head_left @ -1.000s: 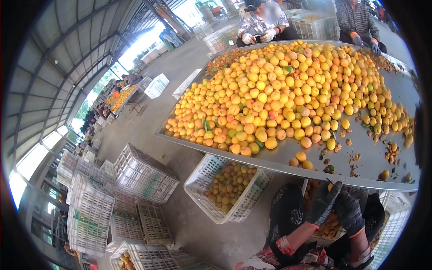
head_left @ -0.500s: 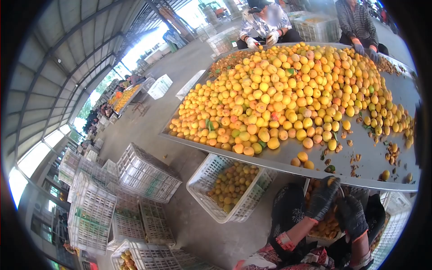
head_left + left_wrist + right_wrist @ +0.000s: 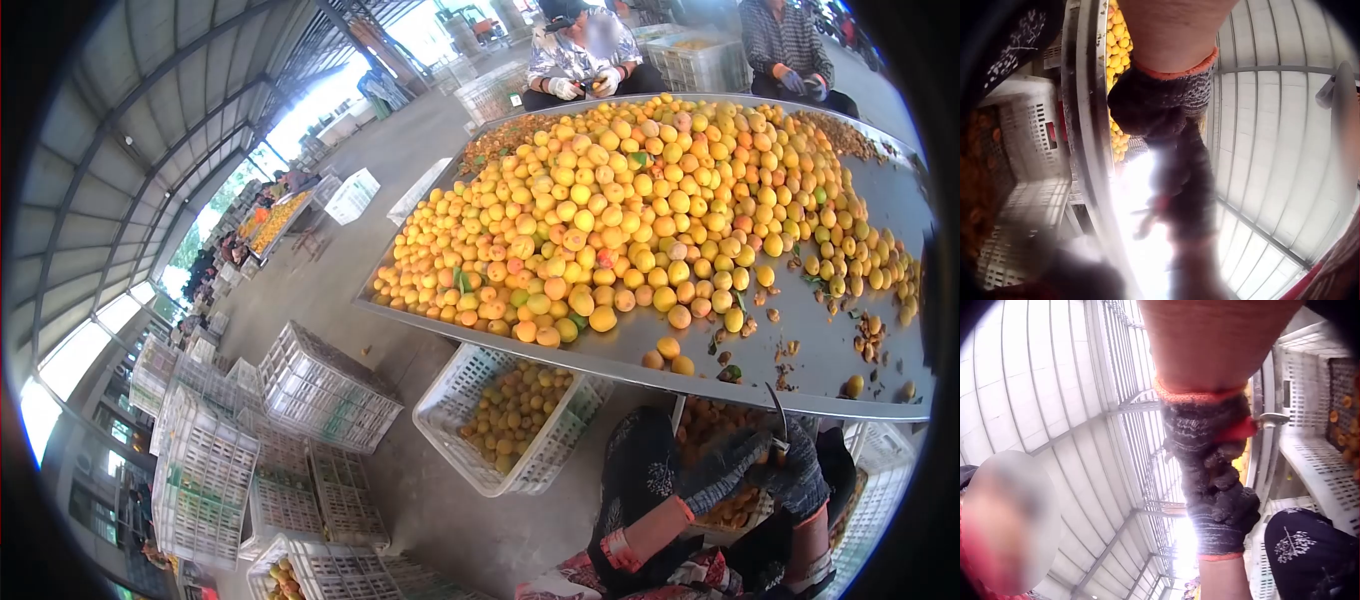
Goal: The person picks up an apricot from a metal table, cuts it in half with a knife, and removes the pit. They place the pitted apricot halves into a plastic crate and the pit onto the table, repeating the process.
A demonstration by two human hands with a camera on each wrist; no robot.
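Both hands wear dark knit gloves with orange cuffs and meet low at the table's near edge, over a crate (image 3: 737,508) of cut apricots between the knees. My right hand (image 3: 802,482) grips a small knife; its thin curved blade (image 3: 777,402) points up. In the right wrist view the knife's red handle (image 3: 1239,430) pokes out of the right hand (image 3: 1207,440). My left hand (image 3: 722,468) holds an apricot against the right fingers, mostly hidden by the gloves. The left wrist view shows the left hand (image 3: 1160,103) dark and glare-washed.
A metal table (image 3: 620,352) bears a big heap of apricots (image 3: 590,210) and scattered scraps. Beside my knees stands a white crate (image 3: 440,425) of apricots. Stacked crates (image 3: 325,385) fill the left floor. Across the table sit two people, one in a patterned shirt (image 3: 560,55).
The left hand has brought an apricot down from the table edge to the right hand. The knife blade has swung up into sight. The people across have shifted their hands.
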